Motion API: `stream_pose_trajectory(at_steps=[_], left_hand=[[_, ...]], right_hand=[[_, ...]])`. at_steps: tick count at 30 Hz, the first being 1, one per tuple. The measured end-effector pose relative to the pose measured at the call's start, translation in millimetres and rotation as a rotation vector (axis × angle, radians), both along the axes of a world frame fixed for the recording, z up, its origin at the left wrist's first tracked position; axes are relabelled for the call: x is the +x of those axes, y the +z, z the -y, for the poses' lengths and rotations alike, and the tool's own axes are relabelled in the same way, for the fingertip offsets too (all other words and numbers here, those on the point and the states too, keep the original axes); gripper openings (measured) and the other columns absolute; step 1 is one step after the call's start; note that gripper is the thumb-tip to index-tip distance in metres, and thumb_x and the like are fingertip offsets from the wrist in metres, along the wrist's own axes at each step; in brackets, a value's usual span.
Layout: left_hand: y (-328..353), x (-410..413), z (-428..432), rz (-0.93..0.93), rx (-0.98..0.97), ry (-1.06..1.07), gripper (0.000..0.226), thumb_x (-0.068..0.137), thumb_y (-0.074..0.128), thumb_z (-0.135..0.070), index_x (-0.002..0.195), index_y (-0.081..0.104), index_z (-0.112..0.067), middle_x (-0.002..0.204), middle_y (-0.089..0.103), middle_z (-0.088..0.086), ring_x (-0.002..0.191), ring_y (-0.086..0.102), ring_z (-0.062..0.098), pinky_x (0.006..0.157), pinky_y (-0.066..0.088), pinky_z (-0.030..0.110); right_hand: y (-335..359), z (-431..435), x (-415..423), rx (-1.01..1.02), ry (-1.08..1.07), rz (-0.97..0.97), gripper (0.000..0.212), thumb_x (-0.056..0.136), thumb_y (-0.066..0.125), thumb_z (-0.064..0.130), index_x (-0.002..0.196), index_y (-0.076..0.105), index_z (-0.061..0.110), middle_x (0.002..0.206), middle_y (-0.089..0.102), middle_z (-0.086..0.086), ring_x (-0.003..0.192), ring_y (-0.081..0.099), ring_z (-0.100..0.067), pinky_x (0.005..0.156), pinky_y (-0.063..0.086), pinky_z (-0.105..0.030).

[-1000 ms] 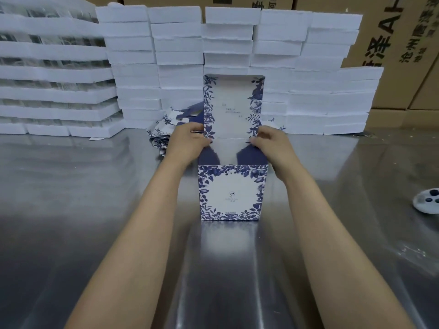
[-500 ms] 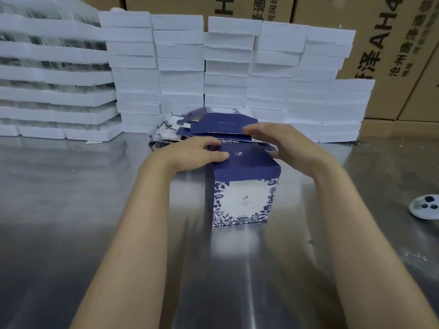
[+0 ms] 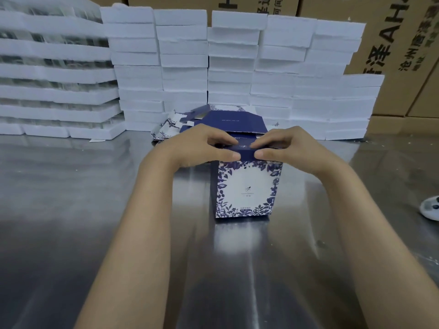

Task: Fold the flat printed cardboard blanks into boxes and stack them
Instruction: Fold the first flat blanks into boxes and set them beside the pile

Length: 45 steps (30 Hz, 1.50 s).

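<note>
A blue-and-white printed box (image 3: 247,188) stands upright on the metal table (image 3: 71,210). The left hand (image 3: 202,146) and right hand (image 3: 287,146) sit on its top from either side, fingers curled, each thumb against the dark blue front edge and fingertips pressing the lid flap from above. Just behind lies a pile of flat blanks (image 3: 190,119), then stacked white foam trays (image 3: 185,67).

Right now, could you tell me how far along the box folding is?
Done: one box stands upright on the metal table, its walls formed. In hand: the left hand and right hand pinch its dark blue top flap at the front edge. Left: flat blanks lie behind it; no stack of folded boxes is visible.
</note>
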<state>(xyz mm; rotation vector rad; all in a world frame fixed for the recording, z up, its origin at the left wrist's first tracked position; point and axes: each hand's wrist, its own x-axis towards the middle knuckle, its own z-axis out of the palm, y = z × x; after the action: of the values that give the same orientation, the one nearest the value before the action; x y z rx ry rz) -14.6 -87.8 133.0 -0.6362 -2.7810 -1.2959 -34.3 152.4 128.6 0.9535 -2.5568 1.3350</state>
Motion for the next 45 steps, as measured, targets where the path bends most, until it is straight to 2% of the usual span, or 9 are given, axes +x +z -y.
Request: stream_pose_trajectory(at_steps=[3,8,15,20,24,29,33,38,45], left_hand=[[-3.7,-2.1,0.0,-0.121,0.136,0.01,0.009,0.084,0.068,-0.047,0.089,0.074,-0.042,0.091,0.073,-0.019,0.088,0.066,-0.004,0.082,0.046,0.022],[-9.4,-2.4,-18.7,-0.373,0.26,0.104,0.008,0.088,0.068,-0.027,0.086,0.074,-0.032,0.083,0.071,-0.019,0.08,0.063,-0.001,0.074,0.046,0.013],[-6.5,1.5,-25.3,-0.494,0.278,0.26,0.004,0.079,0.075,-0.028,0.075,0.075,-0.028,0.075,0.071,-0.012,0.08,0.066,0.009,0.082,0.052,0.041],[0.0,2.0,-14.0,-0.433,0.207,0.219,0.008,0.084,0.072,-0.029,0.083,0.076,-0.035,0.08,0.072,-0.023,0.086,0.067,0.0,0.085,0.051,0.026],[0.9,1.9,-7.8,-0.479,0.205,0.257,0.011,0.081,0.076,-0.02,0.081,0.076,-0.031,0.075,0.071,-0.022,0.077,0.068,0.001,0.078,0.051,0.016],[2.2,3.4,-6.6,-0.385,0.259,0.255,0.005,0.081,0.075,-0.032,0.077,0.077,-0.029,0.079,0.074,-0.017,0.079,0.067,-0.004,0.075,0.049,0.01],[-2.9,0.1,0.5,-0.161,-0.057,0.167,0.001,0.08,0.077,-0.032,0.079,0.075,-0.032,0.091,0.072,-0.02,0.092,0.063,-0.007,0.089,0.047,0.019],[-4.7,1.8,5.0,-0.073,0.008,0.053,0.017,0.087,0.071,-0.016,0.094,0.074,-0.031,0.102,0.071,-0.022,0.102,0.06,-0.011,0.086,0.044,0.008],[-5.3,3.1,8.1,0.196,-0.032,0.218,0.027,0.088,0.063,-0.046,0.112,0.062,-0.034,0.122,0.06,-0.009,0.112,0.058,0.009,0.097,0.049,0.032]], right_hand=[[-1.5,4.4,0.2,-0.095,-0.026,-0.043,0.004,0.083,0.073,0.029,0.083,0.077,0.029,0.088,0.072,0.008,0.08,0.065,-0.004,0.073,0.046,-0.012],[-1.3,21.0,1.2,-0.134,-0.144,-0.248,0.02,0.091,0.065,0.017,0.074,0.072,0.026,0.078,0.069,0.005,0.07,0.058,-0.006,0.067,0.041,-0.019],[1.4,37.0,4.8,-0.095,-0.184,-0.46,0.009,0.089,0.066,0.011,0.088,0.076,0.012,0.085,0.071,0.003,0.084,0.064,-0.014,0.078,0.05,-0.033],[-1.2,33.9,0.5,-0.068,-0.293,-0.475,0.009,0.089,0.066,0.026,0.09,0.075,0.028,0.085,0.066,0.023,0.094,0.051,-0.009,0.079,0.038,-0.021],[1.7,26.1,1.6,-0.259,-0.274,-0.268,0.01,0.084,0.072,0.016,0.09,0.073,0.024,0.089,0.069,0.015,0.086,0.06,-0.001,0.077,0.043,-0.014],[6.6,14.0,-0.4,-0.474,-0.229,-0.004,0.015,0.083,0.072,0.003,0.093,0.071,0.013,0.089,0.071,-0.002,0.075,0.065,-0.006,0.073,0.053,-0.019],[1.9,-1.6,-5.3,-0.253,-0.214,0.047,0.016,0.083,0.073,0.006,0.092,0.071,0.019,0.089,0.072,0.004,0.078,0.067,-0.002,0.069,0.05,-0.015],[-10.2,4.0,-8.5,-0.097,-0.259,0.046,0.01,0.09,0.065,0.019,0.096,0.072,0.024,0.098,0.07,0.014,0.092,0.062,0.002,0.085,0.044,-0.017],[-10.0,7.9,-15.5,-0.059,-0.329,0.013,0.021,0.088,0.066,0.023,0.108,0.068,0.028,0.112,0.066,0.011,0.099,0.059,0.001,0.089,0.043,-0.02]])
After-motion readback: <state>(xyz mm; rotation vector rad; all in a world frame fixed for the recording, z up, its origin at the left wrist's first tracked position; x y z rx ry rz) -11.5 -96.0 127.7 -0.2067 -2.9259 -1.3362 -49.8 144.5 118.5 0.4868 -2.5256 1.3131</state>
